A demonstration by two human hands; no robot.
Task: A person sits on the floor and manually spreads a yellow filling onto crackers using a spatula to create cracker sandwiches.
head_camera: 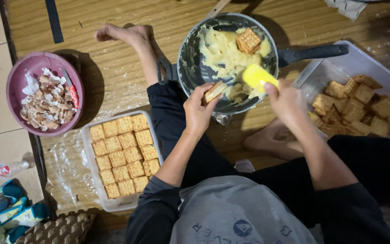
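Ahead: dark round metal pan (pixel 190 68) of yellow cream fills the middle – black handle (pixel 312 53) bars the right | Left: white rectangular tray of square crackers (pixel 89 156) and maroon round bowl of eggshells (pixel 16 72), bare wooden floor (pixel 113 77) between | Right: clear plastic tub of loose crackers (pixel 362 61) – close beside the right hand (pixel 285 101)

- Setting: home floor used for food preparation; person seated on woven mat (pixel 113 86).
- Evidence: pan (pixel 195 68) of yellow cream, cracker trays (pixel 91 149), bowl (pixel 16 77) of eggshells.
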